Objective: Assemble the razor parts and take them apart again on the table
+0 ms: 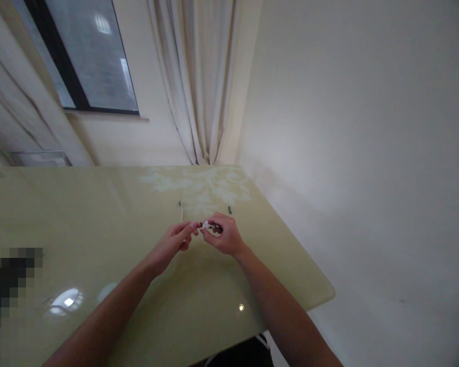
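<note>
Both my hands meet over the middle of a glossy pale-green table (80, 214). My right hand (224, 235) is closed around a small dark-and-white object (210, 225) that I cannot name. My left hand (176, 243) pinches the white end of that object with its fingertips. A thin white stick-like item (181, 210) lies on the table just beyond my left hand. A small dark piece (230, 209) lies beyond my right hand.
The table has a white floral pattern (199, 188) at its far side and a rounded corner (329, 293) at the right. A white wall stands to the right, a curtain (195, 76) and window (84, 56) behind. A blurred patch (7, 280) sits at the left.
</note>
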### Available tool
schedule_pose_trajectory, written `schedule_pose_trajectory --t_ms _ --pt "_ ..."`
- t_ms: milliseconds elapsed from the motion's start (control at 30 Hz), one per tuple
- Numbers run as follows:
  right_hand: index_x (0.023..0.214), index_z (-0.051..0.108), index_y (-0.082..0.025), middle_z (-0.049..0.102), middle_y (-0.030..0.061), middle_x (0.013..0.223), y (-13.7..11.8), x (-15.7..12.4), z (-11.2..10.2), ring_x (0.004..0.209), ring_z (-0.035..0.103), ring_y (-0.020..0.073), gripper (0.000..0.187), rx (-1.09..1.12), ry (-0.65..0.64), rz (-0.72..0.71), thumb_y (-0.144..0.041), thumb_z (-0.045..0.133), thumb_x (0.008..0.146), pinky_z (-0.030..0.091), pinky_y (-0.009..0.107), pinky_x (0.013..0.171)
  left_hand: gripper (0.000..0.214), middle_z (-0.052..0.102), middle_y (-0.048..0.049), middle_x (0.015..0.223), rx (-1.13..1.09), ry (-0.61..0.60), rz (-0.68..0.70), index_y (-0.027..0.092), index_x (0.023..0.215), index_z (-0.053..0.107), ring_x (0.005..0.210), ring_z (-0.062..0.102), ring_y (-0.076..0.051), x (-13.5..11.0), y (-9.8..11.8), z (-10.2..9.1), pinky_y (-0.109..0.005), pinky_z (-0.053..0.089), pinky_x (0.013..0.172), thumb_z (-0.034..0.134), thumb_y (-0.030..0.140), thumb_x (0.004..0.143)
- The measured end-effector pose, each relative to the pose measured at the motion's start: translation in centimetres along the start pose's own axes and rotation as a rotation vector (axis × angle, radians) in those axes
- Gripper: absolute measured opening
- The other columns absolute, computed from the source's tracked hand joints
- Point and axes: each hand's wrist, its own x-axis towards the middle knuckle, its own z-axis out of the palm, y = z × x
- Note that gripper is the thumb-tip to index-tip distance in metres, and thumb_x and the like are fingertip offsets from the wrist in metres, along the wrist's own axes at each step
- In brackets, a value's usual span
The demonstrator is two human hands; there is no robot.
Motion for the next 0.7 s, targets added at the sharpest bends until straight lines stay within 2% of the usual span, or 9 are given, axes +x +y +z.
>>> schedule_pose_trajectory --t_ms 67,167,267,367,533,600,700 --pt "0.094 0.074 -0.017 0.066 0.003 0.08 0.0 -0.2 -0.2 0.069 0.059 0.0143 0.015 -0.126 -0.032 -0.11 -0.026 0.07 0.082 0.046 0.024 0.068 0.052 0.041 0.0051 0.063 -0.09 -0.035 -0.09 0.016 0.079 0.066 0.055 0.033 -0.009 0.1 -0.5 0.1 -0.021 0.025 0.052 0.067 0.068 0.084" --pt "0.1 0.074 -0.018 0.07 0.0042 0.085 0.3 -0.4 -0.4 0.076 0.064 0.0161 0.019 -0.267 -0.087 -0.198 -0.025 0.07 0.083 0.048 0.025 0.072 0.051 0.038 0.0064 0.061 -0.171 -0.066 -0.129 0.016 0.081 0.067 0.054 0.028 -0.008 0.1 -0.9 0.3 -0.021 0.021 0.05 0.072 0.067 0.08" --pt "0.102 0.074 -0.019 0.07 0.0046 0.086 0.6 -0.6 -0.4 0.076 0.064 0.0168 0.02 -0.36 -0.111 -0.228 -0.028 0.071 0.084 0.046 0.025 0.07 0.05 0.036 0.0071 0.061 -0.155 -0.079 -0.141 0.015 0.085 0.07 0.054 0.027 -0.008 0.0 -0.8 0.4 -0.02 0.02 0.05 0.078 0.063 0.077" --pt "0.101 0.075 -0.02 0.069 0.0052 0.087 0.6 -0.6 -0.4 0.075 0.062 0.0173 0.019 -0.369 -0.136 -0.194 -0.03 0.071 0.086 0.045 0.026 0.071 0.051 0.039 0.006 0.064 -0.135 -0.068 -0.139 0.015 0.092 0.074 0.056 0.029 -0.008 0.0 -0.6 0.3 -0.02 0.021 0.05 0.079 0.062 0.075" --pt "0.111 0.072 -0.02 0.067 0.0058 0.094 0.0 -0.1 -0.4 0.081 0.059 0.0177 0.027 -0.108 -0.087 0.025 -0.038 0.068 0.091 0.044 0.028 0.075 0.054 0.053 0.0022 0.074 -0.106 0.003 -0.03 0.021 0.114 0.076 0.063 0.04 -0.01 0.4 -0.8 -0.2 -0.021 0.034 0.058 0.08 0.059 0.076" --pt "0.105 0.073 -0.018 0.062 0.0039 0.086 0.1 0.1 -0.3 0.075 0.054 0.0161 0.034 0.07 -0.062 0.14 -0.049 0.062 0.095 0.041 0.027 0.07 0.054 0.059 -0.0003 0.085 -0.089 0.047 0.027 0.025 0.123 0.074 0.069 0.044 -0.011 0.6 -0.9 -0.5 -0.023 0.039 0.064 0.078 0.057 0.079" --pt "0.086 0.073 -0.016 0.049 -0.0006 0.067 0.5 0.4 0.1 0.063 0.043 0.0133 0.05 0.356 -0.098 0.286 -0.059 0.052 0.099 0.033 0.026 0.059 0.056 0.062 -0.0018 0.093 -0.139 0.067 0.096 0.028 0.129 0.072 0.07 0.045 -0.011 0.7 -0.8 -0.7 -0.024 0.041 0.067 0.078 0.056 0.08"
